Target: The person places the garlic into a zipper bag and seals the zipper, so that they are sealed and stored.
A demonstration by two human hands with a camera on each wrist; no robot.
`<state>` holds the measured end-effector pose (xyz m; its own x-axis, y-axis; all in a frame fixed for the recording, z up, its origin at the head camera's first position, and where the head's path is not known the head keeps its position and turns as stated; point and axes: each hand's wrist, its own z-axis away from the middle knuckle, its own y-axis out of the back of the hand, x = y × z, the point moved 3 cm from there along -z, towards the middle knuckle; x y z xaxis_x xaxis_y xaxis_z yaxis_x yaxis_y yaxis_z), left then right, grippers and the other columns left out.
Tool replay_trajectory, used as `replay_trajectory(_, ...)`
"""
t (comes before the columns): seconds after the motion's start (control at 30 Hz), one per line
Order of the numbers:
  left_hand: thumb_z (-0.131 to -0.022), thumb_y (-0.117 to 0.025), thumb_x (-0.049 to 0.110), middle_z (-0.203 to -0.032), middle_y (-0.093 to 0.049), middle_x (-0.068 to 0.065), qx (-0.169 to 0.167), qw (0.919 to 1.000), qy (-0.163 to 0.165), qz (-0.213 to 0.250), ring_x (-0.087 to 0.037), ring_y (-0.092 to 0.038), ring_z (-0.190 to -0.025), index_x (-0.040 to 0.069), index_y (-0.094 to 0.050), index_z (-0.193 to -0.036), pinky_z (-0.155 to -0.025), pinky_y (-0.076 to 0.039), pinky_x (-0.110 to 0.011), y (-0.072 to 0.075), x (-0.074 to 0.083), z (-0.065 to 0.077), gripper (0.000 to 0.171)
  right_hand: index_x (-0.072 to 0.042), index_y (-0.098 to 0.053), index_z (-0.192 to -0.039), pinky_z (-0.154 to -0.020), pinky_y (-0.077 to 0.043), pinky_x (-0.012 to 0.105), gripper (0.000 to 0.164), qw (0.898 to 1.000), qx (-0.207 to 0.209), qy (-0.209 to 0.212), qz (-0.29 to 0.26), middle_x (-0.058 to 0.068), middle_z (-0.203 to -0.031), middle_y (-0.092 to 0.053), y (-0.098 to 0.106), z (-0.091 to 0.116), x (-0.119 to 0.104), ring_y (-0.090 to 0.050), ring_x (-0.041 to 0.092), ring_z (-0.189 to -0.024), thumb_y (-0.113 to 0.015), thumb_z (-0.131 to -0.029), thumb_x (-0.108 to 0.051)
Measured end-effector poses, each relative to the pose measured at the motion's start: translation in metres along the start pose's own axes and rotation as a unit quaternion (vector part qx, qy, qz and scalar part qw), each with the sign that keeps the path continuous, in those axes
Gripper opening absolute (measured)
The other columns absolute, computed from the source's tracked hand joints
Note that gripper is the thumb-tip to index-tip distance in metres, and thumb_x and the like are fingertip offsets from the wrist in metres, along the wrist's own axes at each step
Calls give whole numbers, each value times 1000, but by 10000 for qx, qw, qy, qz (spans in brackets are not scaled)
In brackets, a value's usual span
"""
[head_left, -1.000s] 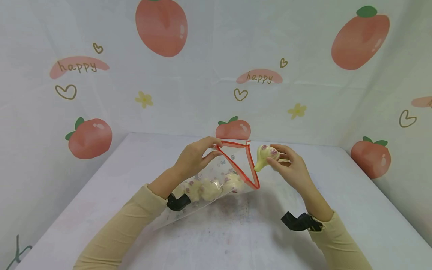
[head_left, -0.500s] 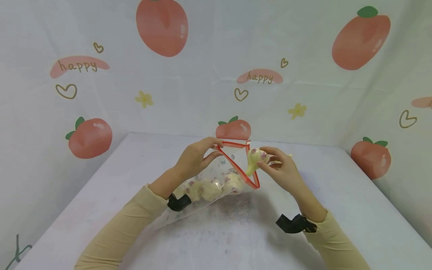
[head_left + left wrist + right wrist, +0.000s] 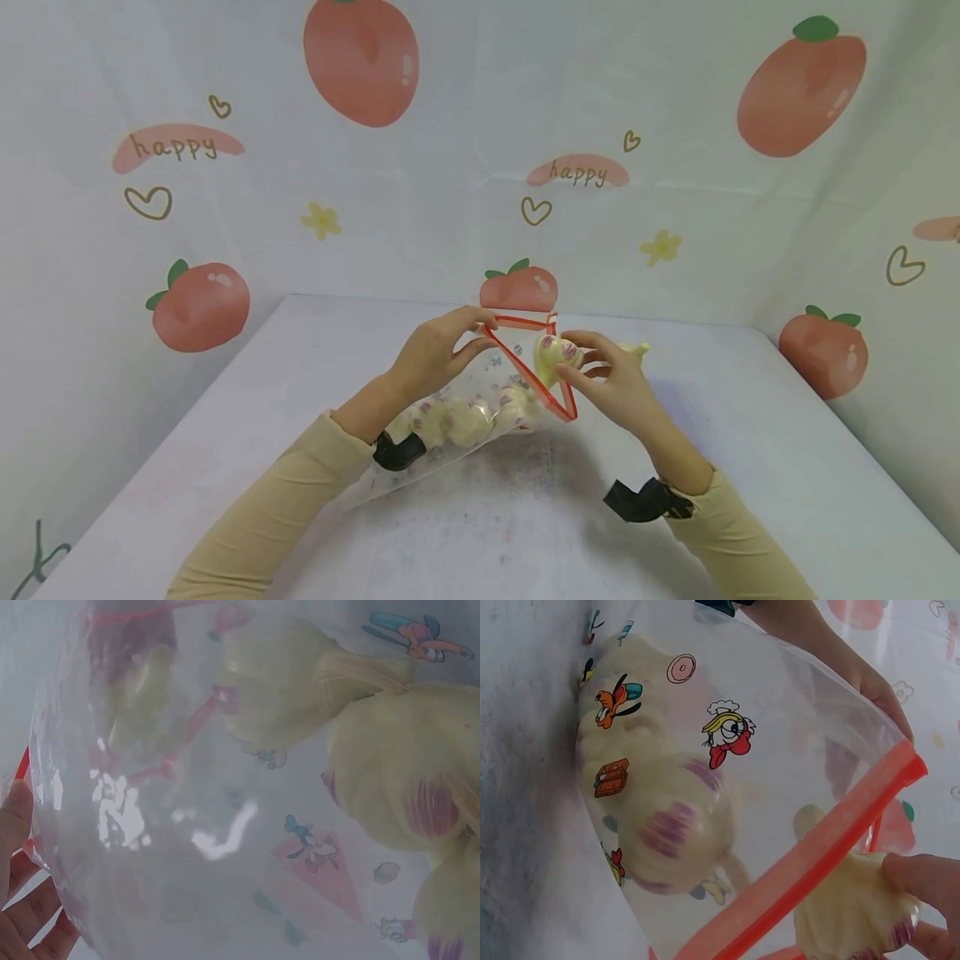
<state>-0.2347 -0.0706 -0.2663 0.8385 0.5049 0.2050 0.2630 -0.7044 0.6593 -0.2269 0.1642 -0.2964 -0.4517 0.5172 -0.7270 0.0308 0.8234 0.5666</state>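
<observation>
A clear zip bag (image 3: 491,379) with a red zip edge and small cartoon prints stands tilted, its mouth spread toward the right. My left hand (image 3: 429,354) pinches the rim at the upper left of the mouth. Several garlic bulbs (image 3: 468,421) lie along the bottom of the bag, large in the left wrist view. Between its thumb and fingers, my right hand (image 3: 618,383) grips another garlic bulb (image 3: 551,357) at the mouth. In the right wrist view the stem end of that held bulb (image 3: 847,900) shows through the plastic, past the red edge.
Behind my right hand, one more garlic bulb (image 3: 637,348) lies on the white table (image 3: 720,392), mostly hidden. A white cloth wall (image 3: 420,208) printed with fruit and hearts rises at the table's back and sides. Black straps (image 3: 637,502) wrap both wrists.
My right hand has carried its garlic bulb leftward and slightly down, from beside the bag into the mouth. The bulb on the table has come into view behind it. My left hand stays in place.
</observation>
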Motion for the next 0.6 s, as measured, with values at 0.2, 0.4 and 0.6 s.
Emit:
replay_trajectory(0.2, -83, -69, 12, -97, -67, -6, -15, 10000, 23, -15, -20, -68, -87, 5, -58, -104, -72, -54, -32, -1, 0, 0, 25, -9, -57, -123, -76, -50, 19, 41, 9999, -111, 91, -25, 14, -120, -59, -6, -1, -2, -57, 23, -91, -69, -84, -13)
replay_trajectory(0.4, -83, -69, 13, -96, -67, -5, -29, 10000, 69, -4, -20, -68, -87, 6, -58, -103, -72, -54, -32, -1, 0, 0, 24, -9, -56, -125, -77, -51, 24, 42, 9995, -265, 62, -143, 14, -122, -58, -13, -3, -1, -57, 24, -90, -69, -85, -15)
replay_trajectory(0.6, -83, -69, 13, -96, -66, -5, -9, 10000, 20, 2, -20, -68, -87, 6, -58, -103, -73, -54, -31, -1, 0, 0, 25, -9, -56, -124, -76, -51, 25, 41, 9994, -334, 2, -124, 16, -120, -59, -19, -5, -3, -56, 19, -87, -68, -85, -16)
